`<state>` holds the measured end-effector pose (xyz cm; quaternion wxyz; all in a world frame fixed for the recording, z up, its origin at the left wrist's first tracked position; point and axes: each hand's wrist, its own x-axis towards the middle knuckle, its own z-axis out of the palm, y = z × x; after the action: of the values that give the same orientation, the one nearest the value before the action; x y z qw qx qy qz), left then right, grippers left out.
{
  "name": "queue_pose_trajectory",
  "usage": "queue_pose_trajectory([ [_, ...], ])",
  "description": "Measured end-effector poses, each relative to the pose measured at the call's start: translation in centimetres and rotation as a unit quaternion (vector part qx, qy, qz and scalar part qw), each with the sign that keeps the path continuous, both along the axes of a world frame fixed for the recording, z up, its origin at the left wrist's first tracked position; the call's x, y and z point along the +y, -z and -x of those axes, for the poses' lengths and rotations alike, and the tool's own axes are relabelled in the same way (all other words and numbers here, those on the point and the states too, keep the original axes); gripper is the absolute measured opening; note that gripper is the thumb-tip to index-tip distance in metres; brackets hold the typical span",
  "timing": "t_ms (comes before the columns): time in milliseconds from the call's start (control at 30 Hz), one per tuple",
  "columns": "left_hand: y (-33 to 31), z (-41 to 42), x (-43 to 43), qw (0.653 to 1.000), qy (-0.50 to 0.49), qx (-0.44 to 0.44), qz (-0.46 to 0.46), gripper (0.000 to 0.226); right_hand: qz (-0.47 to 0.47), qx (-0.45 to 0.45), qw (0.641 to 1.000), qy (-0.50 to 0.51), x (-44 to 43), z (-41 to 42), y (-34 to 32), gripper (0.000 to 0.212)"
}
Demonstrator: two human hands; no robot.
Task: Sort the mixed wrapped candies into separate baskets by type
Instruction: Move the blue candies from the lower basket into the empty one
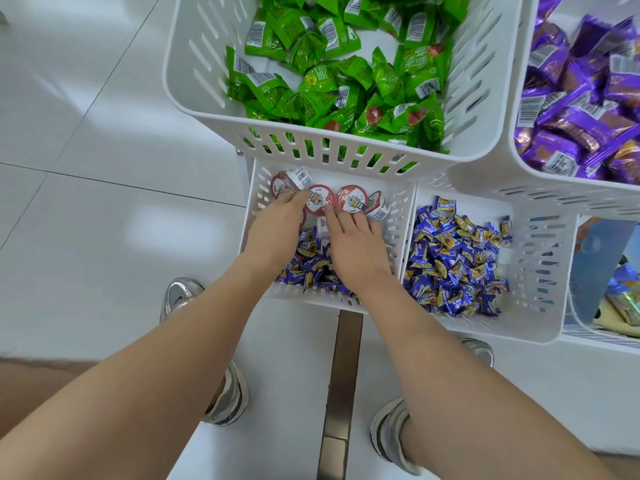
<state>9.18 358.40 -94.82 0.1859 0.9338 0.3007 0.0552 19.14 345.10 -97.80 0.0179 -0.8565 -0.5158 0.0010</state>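
Mid-frame, round red-and-white lidded candy cups (351,199) lie mixed with small blue-and-yellow wrapped candies (308,261) in a white slotted plastic basket (398,220), its right-hand twin basket (540,265) holds only a blue-and-yellow candy heap (453,265), and green foil packets (346,81) and purple foil packets (581,98) fill the top-centre basket (194,64) and top-right basket (554,197).

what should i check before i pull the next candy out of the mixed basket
1. Mixed basket sorted: not ok. Red round cups and blue candies lie in it together.
2. Blue basket ready to receive: ok. It holds only blue candies and its top is open.
3. Left hand has a grip: cannot tell. Its fingertips are at a red cup, but the back of the hand hides them.
4. Right hand free: ok. Its fingers lie spread and flat on the pile.
5. A basket for the red cups: cannot tell. The green basket and the purple basket each hold their own type.
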Motion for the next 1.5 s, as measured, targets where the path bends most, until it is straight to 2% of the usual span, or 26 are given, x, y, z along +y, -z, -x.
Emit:
queue_pose_trajectory([
  [100,0.3,0.3,-0.2,0.997,0.047,0.052,-0.02,0.098,0.015,-0.025,0.999,0.022,1.0,-1.0,-0.7,0.06],
  [200,-0.1,-0.1,0.5,0.995,0.05,0.043,-0.073,0.089,0.002,-0.017,0.999,0.035,2.1,-1.7,-1.6,0.038],
  [267,-0.6,-0.5,0.8,0.993,0.052,0.027,-0.098,0.078,-0.01,-0.019,0.998,0.051,2.5,-1.9,-1.9,0.032],
  [333,-0.9,-0.9,0.8,0.99,0.055,0.02,-0.13,0.071,-0.03,-0.02,0.998,0.057,2.6,-2.2,-1.6,0.035],
  [433,-0.4,-1.5,0.8,0.978,0.028,0.035,-0.203,0.063,-0.057,0.009,0.997,0.04,2.4,-2.4,-1.2,0.051],
  [600,-0.3,-1.9,0.3,0.948,0.056,0.138,-0.282,0.071,-0.025,0.009,0.999,-0.037,1.4,-1.8,-1.1,0.046],
  [667,-0.1,-2.0,0.5,0.959,0.063,0.118,-0.249,0.077,-0.005,-0.005,0.998,-0.056,0.9,-1.6,-1.0,0.04],
  [733,0.2,-2.2,1.3,0.978,0.087,0.082,-0.169,0.085,0.006,-0.012,0.998,-0.056,0.7,-1.6,-1.0,0.038],
  [833,0.4,-2.2,2.5,0.984,0.143,0.057,-0.086,0.105,0.007,-0.028,0.998,-0.054,0.7,-1.7,-1.4,0.037],
  [933,-0.2,-2.0,3.0,0.986,0.166,0.019,0.0,0.088,0.006,-0.026,0.999,-0.038,0.3,-1.6,-1.7,0.032],
  [1033,-0.7,-1.7,2.8,0.985,0.174,-0.01,0.007,0.063,0.003,-0.029,0.999,-0.023,-0.4,-1.2,-1.3,0.029],
  [1100,-0.5,-1.6,2.1,0.984,0.177,-0.026,-0.008,0.055,-0.002,-0.024,0.999,-0.027,-0.6,-0.6,-1.1,0.027],
  [1200,0.0,-1.9,1.2,0.99,0.125,-0.059,0.018,0.048,0.001,-0.019,0.999,-0.026,-0.8,-0.1,-0.9,0.026],
  [1267,0.3,-2.0,1.1,0.99,0.122,-0.069,-0.001,0.053,0.003,-0.014,1.0,-0.021,-0.9,0.0,-0.9,0.027],
  [1367,0.3,-1.2,1.4,0.987,0.121,-0.064,-0.083,0.056,0.009,-0.001,1.0,-0.02,-0.9,0.0,-0.7,0.031],
  [1433,-0.1,-0.7,1.1,0.993,0.07,-0.05,-0.075,0.055,0.008,0.007,1.0,-0.015,-0.9,0.0,-0.7,0.031],
  [1500,-0.1,-0.4,0.8,0.997,0.072,-0.015,-0.027,0.068,0.01,0.012,1.0,-0.01,-1.0,0.2,-0.7,0.029],
])
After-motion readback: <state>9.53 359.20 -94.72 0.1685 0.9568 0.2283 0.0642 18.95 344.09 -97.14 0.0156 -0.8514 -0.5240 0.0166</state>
